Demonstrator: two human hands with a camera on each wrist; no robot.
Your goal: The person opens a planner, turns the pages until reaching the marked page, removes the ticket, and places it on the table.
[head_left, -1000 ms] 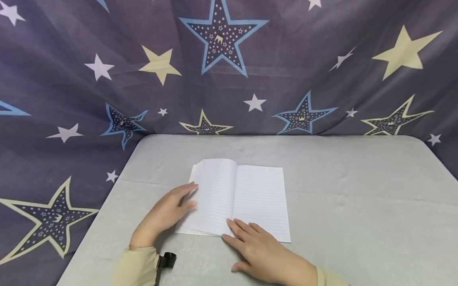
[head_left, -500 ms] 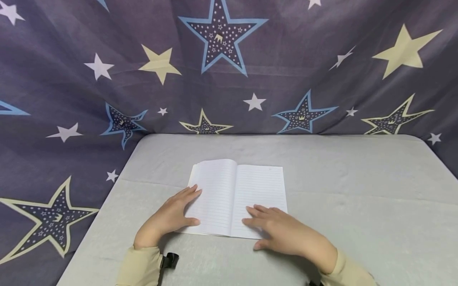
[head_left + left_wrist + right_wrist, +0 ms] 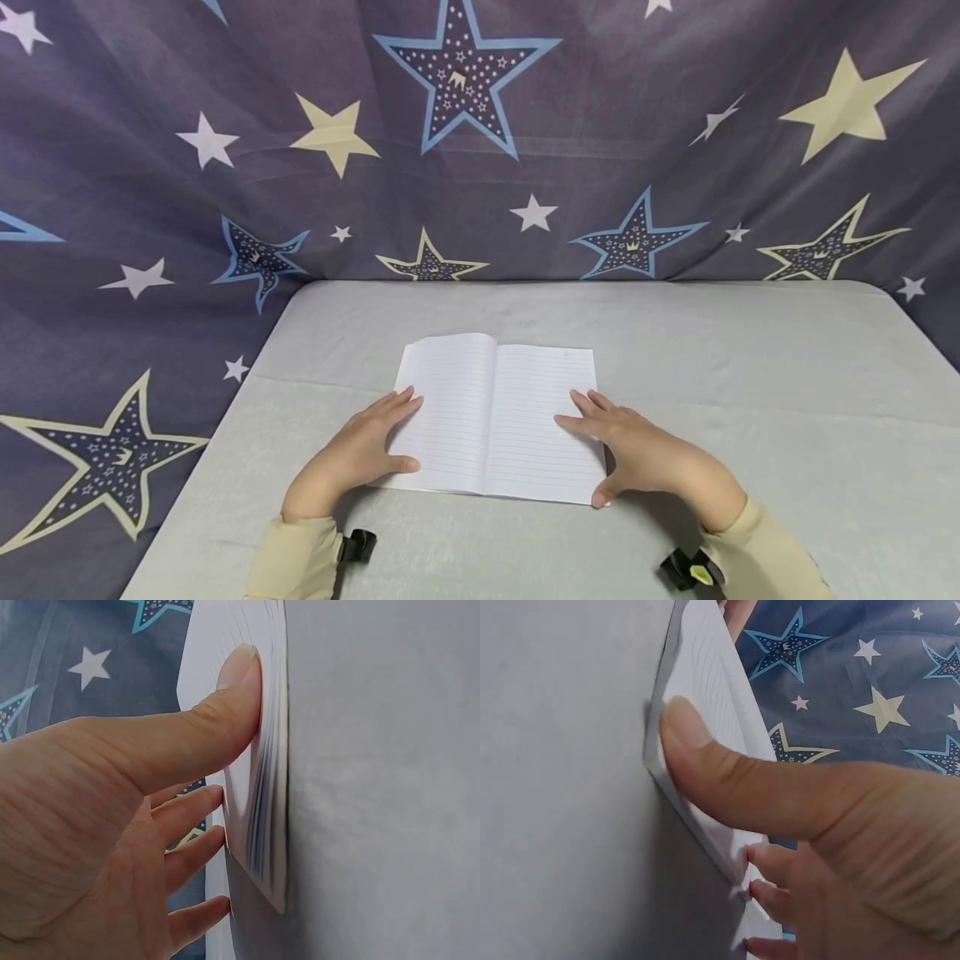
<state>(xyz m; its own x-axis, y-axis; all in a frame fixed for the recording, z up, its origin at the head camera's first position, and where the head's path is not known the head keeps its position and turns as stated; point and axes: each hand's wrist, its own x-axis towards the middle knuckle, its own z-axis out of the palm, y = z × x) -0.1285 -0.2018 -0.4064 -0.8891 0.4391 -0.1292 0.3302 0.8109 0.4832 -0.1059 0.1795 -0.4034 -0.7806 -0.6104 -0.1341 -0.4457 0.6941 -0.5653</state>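
Observation:
An open notebook (image 3: 450,417) with lined, unwritten pages lies flat on the table. My left hand (image 3: 360,450) rests on its left page, fingers spread and thumb near the lower edge. The left wrist view shows that thumb pressing the fanned page edges (image 3: 262,817), with the other fingertips by the side edge. On the right side, my right hand (image 3: 645,454) touches the right page (image 3: 536,400) with its fingertips, its thumb at the lower right corner. In the right wrist view the thumb lies on the corner and the other fingers meet the side edge.
A light grey cloth covers the table (image 3: 750,358). Behind and to the left hangs a dark curtain (image 3: 525,100) with stars. A black strap piece (image 3: 358,546) sits at the left sleeve, another black piece (image 3: 681,570) at the right sleeve.
My right hand has slid from the notebook's centre fold across the right page to its right edge. The left hand has settled onto the left page, which now lies flatter.

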